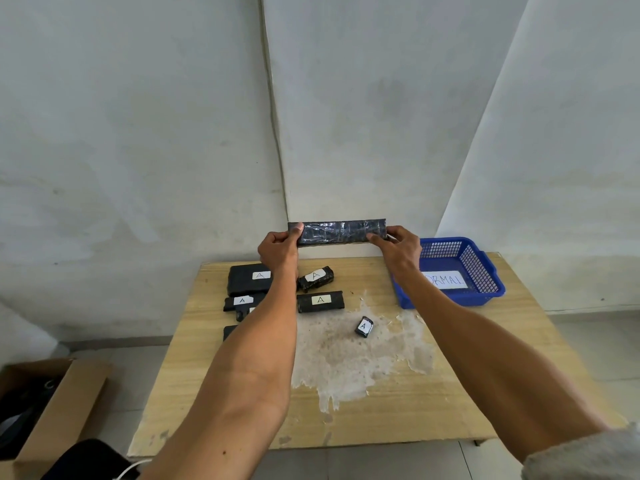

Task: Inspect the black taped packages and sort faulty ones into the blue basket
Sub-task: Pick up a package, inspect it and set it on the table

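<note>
Package (341, 233): long, flat, crinkled glossy tape

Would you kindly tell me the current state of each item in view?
long black taped package: held level above the table, by both ends.
left hand: grips the package's left end.
right hand: grips its right end.
blue basket: upright on the table, paper label inside.
cardboard box: open.
</note>
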`<state>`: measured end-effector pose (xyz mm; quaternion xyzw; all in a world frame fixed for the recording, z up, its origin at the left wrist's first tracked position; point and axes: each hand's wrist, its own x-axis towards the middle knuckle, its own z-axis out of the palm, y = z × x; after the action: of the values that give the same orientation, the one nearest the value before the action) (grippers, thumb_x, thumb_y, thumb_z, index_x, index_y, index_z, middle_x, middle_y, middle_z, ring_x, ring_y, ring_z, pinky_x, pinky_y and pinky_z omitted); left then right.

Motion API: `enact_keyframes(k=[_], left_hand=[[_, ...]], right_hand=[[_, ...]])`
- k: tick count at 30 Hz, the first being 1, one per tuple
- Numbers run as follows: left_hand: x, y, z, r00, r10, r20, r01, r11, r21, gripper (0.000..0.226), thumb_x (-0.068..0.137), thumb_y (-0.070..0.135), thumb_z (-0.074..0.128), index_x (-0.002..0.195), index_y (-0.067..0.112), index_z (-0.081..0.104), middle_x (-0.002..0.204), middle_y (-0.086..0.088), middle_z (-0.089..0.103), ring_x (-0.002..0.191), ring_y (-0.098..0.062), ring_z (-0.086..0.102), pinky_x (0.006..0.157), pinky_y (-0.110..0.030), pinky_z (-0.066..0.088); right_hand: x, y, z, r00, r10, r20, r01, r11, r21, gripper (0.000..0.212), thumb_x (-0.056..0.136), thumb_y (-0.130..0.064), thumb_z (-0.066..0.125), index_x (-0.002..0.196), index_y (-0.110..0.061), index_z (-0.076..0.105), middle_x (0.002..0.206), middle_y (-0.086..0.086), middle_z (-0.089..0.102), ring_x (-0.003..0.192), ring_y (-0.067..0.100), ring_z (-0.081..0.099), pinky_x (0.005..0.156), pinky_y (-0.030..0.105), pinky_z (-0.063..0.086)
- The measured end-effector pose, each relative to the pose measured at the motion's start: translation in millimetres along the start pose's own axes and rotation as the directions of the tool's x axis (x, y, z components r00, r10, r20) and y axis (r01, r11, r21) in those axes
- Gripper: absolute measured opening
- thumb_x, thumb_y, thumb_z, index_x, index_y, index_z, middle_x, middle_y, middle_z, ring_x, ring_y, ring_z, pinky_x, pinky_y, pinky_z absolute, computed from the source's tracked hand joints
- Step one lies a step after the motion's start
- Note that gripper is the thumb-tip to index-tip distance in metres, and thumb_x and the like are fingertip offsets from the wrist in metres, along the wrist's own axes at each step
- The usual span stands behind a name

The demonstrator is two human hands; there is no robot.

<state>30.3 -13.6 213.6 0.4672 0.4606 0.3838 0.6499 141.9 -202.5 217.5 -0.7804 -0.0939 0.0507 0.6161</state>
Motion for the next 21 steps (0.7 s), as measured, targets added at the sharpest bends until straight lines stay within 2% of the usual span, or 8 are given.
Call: enact_keyframes(k=[6,9,12,13,15,17,19,21], left_hand=[[-1.8,-0.8,2.6,0.998,-0.017,0.064,0.017,1.0,0.0,0.025,0.07,0.02,0.091,0.077,0.014,0.068,0.079,-0.002,0.071,0.078,-0.017,0.069,0.081,-0.041,0.061],[-4.5,4.5,1.3,0.991,-0.039,0.129,0.044,0.998,-0.038,0.041,0.072,0.016,0.088,0.109,0.009,0.071,0.094,-0.002,0.071,0.084,-0.014,0.066,0.064,-0.025,0.057],[-4.2,4.7,1.0,0.987,-0.025,0.156,0.031,0.999,-0.032,0.033,0.077,0.021,0.085,0.108,0.011,0.076,0.078,0.004,0.068,0.077,-0.012,0.062,0.051,-0.009,0.047],[-3.1,3.8,1.3,0.989,-0.018,0.149,0.024,0.999,-0.036,0.029,0.078,0.021,0.084,0.105,0.013,0.077,0.076,0.005,0.069,0.077,-0.013,0.063,0.056,-0.01,0.05],[1.7,1.2,1.6,0.986,-0.036,0.161,0.044,0.998,-0.049,0.024,0.077,0.018,0.085,0.1,0.015,0.078,0.079,0.005,0.072,0.089,-0.02,0.068,0.076,-0.026,0.059],[8.9,-2.3,0.2,0.975,-0.077,0.209,0.091,0.994,-0.061,0.023,0.077,0.015,0.084,0.099,0.016,0.078,0.085,0.001,0.075,0.098,-0.023,0.071,0.087,-0.041,0.06],[8.1,-1.1,-3.1,0.964,-0.11,0.244,0.134,0.987,-0.084,0.03,0.076,0.011,0.083,0.105,0.014,0.076,0.094,-0.003,0.076,0.098,-0.023,0.071,0.089,-0.044,0.059],[7.3,0.2,-3.9,0.963,-0.104,0.25,0.14,0.981,-0.134,0.042,0.076,0.007,0.082,0.117,0.011,0.073,0.104,-0.006,0.075,0.096,-0.02,0.071,0.089,-0.041,0.059]], right_hand=[[4.8,4.6,-3.8,1.0,0.0,-0.013,0.0,0.999,-0.035,0.038,0.073,-0.03,0.089,0.106,-0.015,0.076,0.09,-0.004,0.074,0.091,0.012,0.071,0.092,0.033,0.056],[7.3,5.5,-5.9,0.999,0.046,-0.021,-0.047,0.999,-0.025,0.05,0.071,-0.037,0.089,0.115,-0.019,0.073,0.101,-0.003,0.068,0.102,0.018,0.065,0.097,0.035,0.052],[11.8,7.8,-6.3,0.997,0.061,0.039,-0.062,0.998,0.028,0.047,0.072,-0.03,0.09,0.113,-0.018,0.069,0.113,-0.001,0.066,0.109,0.019,0.061,0.098,0.035,0.05],[12.8,7.7,-6.2,0.995,0.074,0.071,-0.079,0.995,0.067,0.043,0.072,-0.027,0.09,0.107,-0.017,0.068,0.112,0.001,0.069,0.109,0.021,0.064,0.098,0.037,0.052],[14.7,6.7,-5.5,0.986,0.118,0.122,-0.14,0.972,0.188,0.039,0.074,-0.023,0.088,0.103,-0.011,0.064,0.105,0.008,0.074,0.104,0.026,0.07,0.094,0.041,0.057],[16.0,3.5,-3.5,0.974,0.176,0.14,-0.208,0.942,0.264,0.037,0.08,-0.032,0.084,0.097,-0.007,0.062,0.099,0.014,0.072,0.1,0.029,0.072,0.088,0.043,0.06],[19.9,6.6,0.1,0.969,0.226,0.1,-0.242,0.949,0.203,0.044,0.076,-0.048,0.082,0.084,-0.011,0.06,0.095,0.014,0.071,0.094,0.029,0.071,0.083,0.045,0.061],[24.6,13.1,1.8,0.965,0.259,0.049,-0.263,0.958,0.112,0.048,0.068,-0.053,0.086,0.079,-0.016,0.059,0.091,0.011,0.072,0.088,0.028,0.07,0.082,0.048,0.061]])
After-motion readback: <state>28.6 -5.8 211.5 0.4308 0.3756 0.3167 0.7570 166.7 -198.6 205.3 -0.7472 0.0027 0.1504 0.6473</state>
